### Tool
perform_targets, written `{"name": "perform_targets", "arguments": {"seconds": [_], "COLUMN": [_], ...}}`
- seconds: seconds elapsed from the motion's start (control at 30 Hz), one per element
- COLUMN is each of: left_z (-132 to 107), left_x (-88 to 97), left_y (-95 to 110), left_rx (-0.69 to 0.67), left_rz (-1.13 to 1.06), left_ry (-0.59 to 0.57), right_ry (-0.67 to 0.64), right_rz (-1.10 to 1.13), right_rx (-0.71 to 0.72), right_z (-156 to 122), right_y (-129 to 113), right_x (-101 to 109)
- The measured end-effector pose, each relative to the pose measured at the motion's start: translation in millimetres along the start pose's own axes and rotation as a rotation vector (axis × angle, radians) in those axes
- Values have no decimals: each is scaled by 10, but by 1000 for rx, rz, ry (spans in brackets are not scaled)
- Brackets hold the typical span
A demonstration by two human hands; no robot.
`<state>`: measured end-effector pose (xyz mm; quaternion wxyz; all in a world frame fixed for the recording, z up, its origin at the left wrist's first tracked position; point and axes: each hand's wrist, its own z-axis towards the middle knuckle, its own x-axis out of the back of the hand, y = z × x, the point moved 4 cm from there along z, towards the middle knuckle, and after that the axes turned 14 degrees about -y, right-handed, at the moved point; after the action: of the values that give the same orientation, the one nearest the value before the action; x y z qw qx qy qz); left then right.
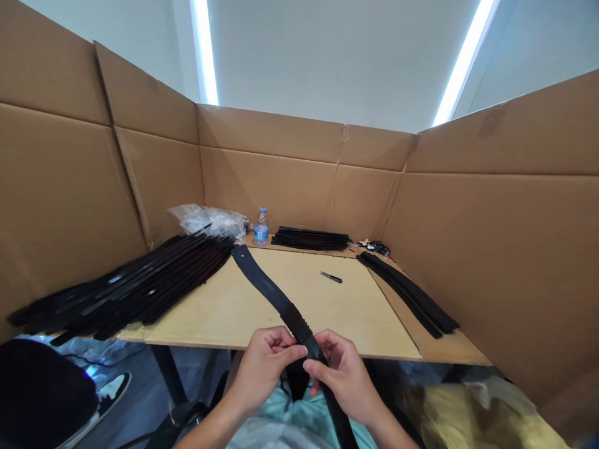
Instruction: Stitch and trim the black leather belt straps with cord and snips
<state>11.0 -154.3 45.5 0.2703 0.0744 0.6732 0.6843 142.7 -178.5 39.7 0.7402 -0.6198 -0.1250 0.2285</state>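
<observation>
A long black flat strip [262,284] runs from the middle of the table down toward my lap. It is curved, with a small hole near its far end. Partway along, a ribbed, bunched-looking black section [297,322] wraps around it. My left hand [269,360] pinches the strip's left edge just below that section, thumb on top. On the right edge, my right hand [337,368] grips the strip with its thumb across the front. The two thumbs are close together. The near end passes below my right hand and out of view.
Many similar black strips [140,280] are piled at left, more [311,238] at the back, several [407,290] at right. Small black thread snips [331,276] lie on the board [219,312]. A water bottle [261,227] and clear plastic bags [208,219] stand behind. Cardboard walls [271,168] surround the table.
</observation>
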Motion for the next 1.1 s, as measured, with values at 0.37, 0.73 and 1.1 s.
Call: {"name": "perform_targets", "arguments": {"seconds": [0.37,0.73,1.1], "left_z": [6,4,4], "left_x": [-5,-26,-57], "left_y": [61,64,80], "left_rx": [-46,18,-34], "left_rz": [24,-21,-13], "left_ry": [-19,-26,-84], "right_ry": [13,-50,-82], "right_rz": [24,59,37], "right_rx": [92,2,32], "right_z": [-48,-2,-32], "right_y": [-135,-33,-138], "right_x": [32,-6,20]}}
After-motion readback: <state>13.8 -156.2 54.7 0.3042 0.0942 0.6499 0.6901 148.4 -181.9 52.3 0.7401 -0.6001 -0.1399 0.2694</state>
